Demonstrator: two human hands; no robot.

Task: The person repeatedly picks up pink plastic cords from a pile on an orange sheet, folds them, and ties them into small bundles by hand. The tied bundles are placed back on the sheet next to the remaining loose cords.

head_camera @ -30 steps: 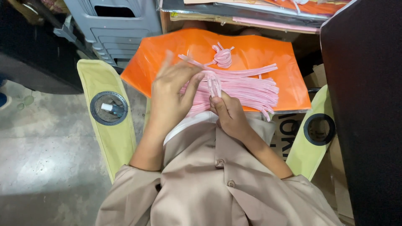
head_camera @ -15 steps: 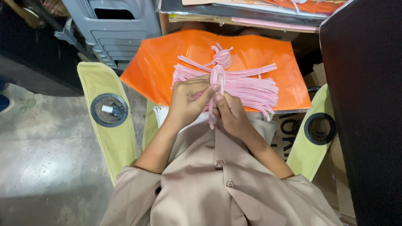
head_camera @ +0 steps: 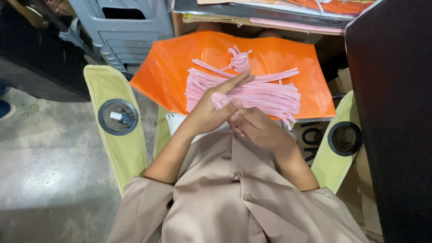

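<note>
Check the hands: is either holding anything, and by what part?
The left hand pinches a folded pink strip at its looped end, between thumb and fingers. The right hand meets it there; its own grip cannot be told.

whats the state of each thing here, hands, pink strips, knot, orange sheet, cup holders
left hand: fingers stretched flat, pressing a pink strip against the right hand
right hand: half curled, under the left hand
pink strips: loose pile lying flat on the orange sheet
knot: tied bundle of pink strip, apart from the pile
orange sheet: spread flat across the lap
left cup holder: holds a small object
right cup holder: empty
</note>
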